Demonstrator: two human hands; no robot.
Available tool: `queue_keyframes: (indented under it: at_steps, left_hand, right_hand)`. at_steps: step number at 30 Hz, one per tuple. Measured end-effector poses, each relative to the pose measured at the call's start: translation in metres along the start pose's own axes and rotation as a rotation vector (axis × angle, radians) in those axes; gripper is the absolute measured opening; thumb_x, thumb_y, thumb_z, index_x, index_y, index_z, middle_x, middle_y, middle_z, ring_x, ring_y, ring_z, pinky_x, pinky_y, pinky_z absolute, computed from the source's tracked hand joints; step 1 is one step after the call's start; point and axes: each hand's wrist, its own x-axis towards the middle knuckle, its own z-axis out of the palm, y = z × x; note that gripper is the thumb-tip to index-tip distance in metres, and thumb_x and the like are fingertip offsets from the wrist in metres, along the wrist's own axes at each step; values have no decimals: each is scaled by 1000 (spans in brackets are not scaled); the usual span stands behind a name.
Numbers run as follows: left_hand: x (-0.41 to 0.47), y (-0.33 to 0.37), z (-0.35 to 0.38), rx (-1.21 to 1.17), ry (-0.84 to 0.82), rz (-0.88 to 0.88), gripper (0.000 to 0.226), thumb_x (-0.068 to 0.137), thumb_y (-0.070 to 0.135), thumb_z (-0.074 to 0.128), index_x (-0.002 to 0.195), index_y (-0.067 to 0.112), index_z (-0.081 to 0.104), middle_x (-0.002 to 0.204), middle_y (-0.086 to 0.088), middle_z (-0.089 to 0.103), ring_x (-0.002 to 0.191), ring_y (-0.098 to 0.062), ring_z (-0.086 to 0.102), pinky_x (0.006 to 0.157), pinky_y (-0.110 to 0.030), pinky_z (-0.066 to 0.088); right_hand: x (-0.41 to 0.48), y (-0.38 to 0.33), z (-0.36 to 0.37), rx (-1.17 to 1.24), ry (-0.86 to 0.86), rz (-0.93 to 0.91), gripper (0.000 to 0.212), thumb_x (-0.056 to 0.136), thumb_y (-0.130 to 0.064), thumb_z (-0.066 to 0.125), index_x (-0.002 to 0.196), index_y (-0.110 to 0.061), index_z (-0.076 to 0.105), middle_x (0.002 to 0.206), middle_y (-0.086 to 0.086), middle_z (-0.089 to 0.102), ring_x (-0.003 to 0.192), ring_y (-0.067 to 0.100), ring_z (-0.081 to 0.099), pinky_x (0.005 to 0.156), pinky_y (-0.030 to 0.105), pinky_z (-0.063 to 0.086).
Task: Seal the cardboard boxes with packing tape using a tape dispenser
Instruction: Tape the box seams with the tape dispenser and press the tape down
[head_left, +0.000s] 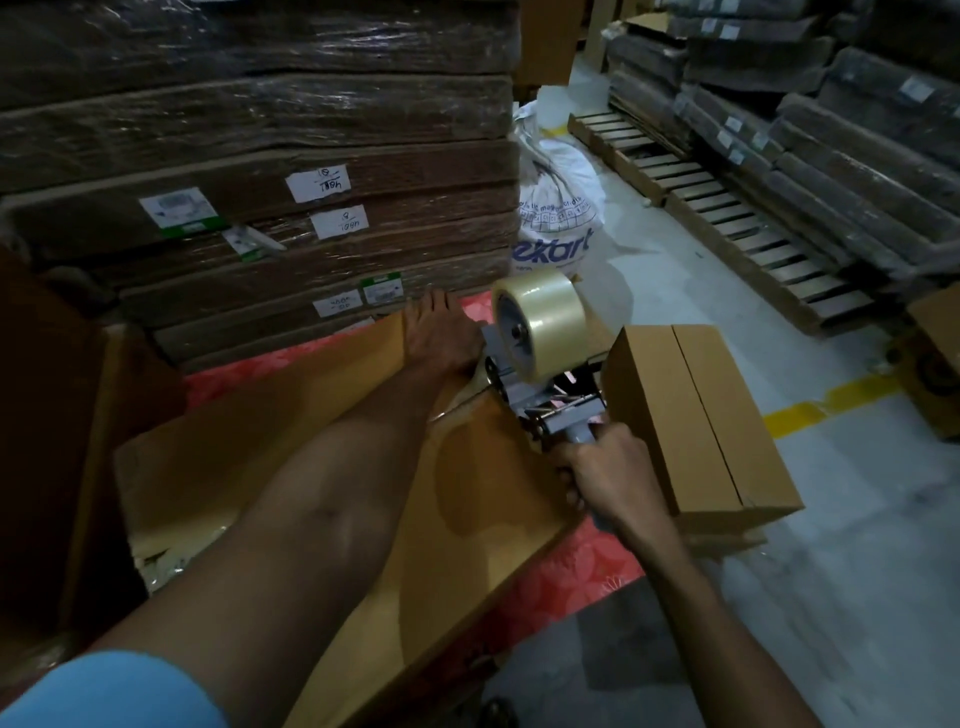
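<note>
The right hand wraps fully round the handle of the tape dispenser. Its head rests on the cardboard box just ahead of the grip. The left hand presses flat, fingers straight, just beyond the head. Hold the flaps down firmly and draw the dispenser straight back along the seam.

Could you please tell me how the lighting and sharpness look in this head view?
Head view: dim overall and darkest in the corners. Glare streaks the wrapped stacks, and the tape roll has a soft sheen. Straight edges bow near the borders from the wide lens. The right hand on the dispenser is fairly sharp, while the floor at lower right is smeared.
</note>
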Motion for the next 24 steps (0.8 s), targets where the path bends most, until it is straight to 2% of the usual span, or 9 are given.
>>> queue_keyframes:
  at_steps: [6, 9, 11, 14, 16, 20, 22, 24]
  left_hand:
    - [12, -6, 6, 74, -24, 64, 68, 98, 45, 43, 151, 4, 30, 153, -18, 36, 142, -33, 30, 119, -52, 20]
    - [14, -5, 7, 57, -19, 50, 69, 98, 48, 37, 151, 4, 32, 155, -17, 34, 145, -32, 28, 121, -52, 15]
    - [13, -4, 6, 31, -7, 30, 73, 98, 52, 30, 152, 4, 31, 157, -16, 33, 145, -31, 28, 122, -51, 13]
    - [12, -1, 7, 51, 27, 32, 72, 97, 53, 29, 151, 5, 32, 156, -16, 33, 145, -30, 28, 121, -51, 14]
    - [8, 1, 5, 77, 15, 11, 74, 98, 55, 26, 154, 6, 28, 160, -16, 28, 148, -29, 23, 121, -53, 11]
    - [-23, 24, 3, -56, 32, -124, 88, 99, 68, 17, 160, 6, 2, 167, -17, -4, 154, -31, -6, 122, -55, -5]
    - [-52, 40, 10, -158, 12, -120, 97, 95, 74, 21, 159, 4, -3, 166, -17, -9, 154, -31, -10, 122, -55, -7]
    - [-75, 48, 18, -118, -32, -67, 100, 93, 71, 25, 158, 2, -7, 166, -18, -10, 154, -32, -11, 121, -58, -7]
  right_hand:
    - [1, 3, -13, -10, -49, 0, 14, 84, -11, 67, 70, -7, 64, 58, 10, 66, 43, 17, 59, 47, 31, 46]
    - [-16, 18, -22, -31, -56, 17, 15, 82, -9, 68, 67, -9, 64, 57, 8, 64, 44, 18, 58, 49, 35, 48]
    - [-31, 32, -31, -63, -41, 42, 23, 79, -8, 69, 59, -16, 62, 52, 6, 63, 46, 18, 59, 52, 37, 50]
    - [-53, 49, -42, -47, -55, 95, 38, 75, 0, 68, 43, -17, 56, 45, 4, 58, 41, 15, 54, 49, 32, 46]
    - [-56, 54, -43, -34, -38, 101, 36, 72, -1, 69, 42, -16, 57, 46, 7, 58, 41, 17, 54, 47, 33, 45]
    - [-59, 51, -41, -6, -8, 71, 36, 73, 0, 70, 43, -14, 55, 44, 6, 58, 38, 17, 54, 41, 27, 40]
    - [-62, 53, -40, 27, -2, 72, 31, 76, 2, 70, 51, -12, 57, 46, 6, 59, 38, 15, 54, 42, 26, 41]
    - [-65, 53, -36, 46, 1, 65, 28, 78, 1, 69, 54, -9, 59, 46, 5, 58, 36, 11, 52, 38, 20, 39]
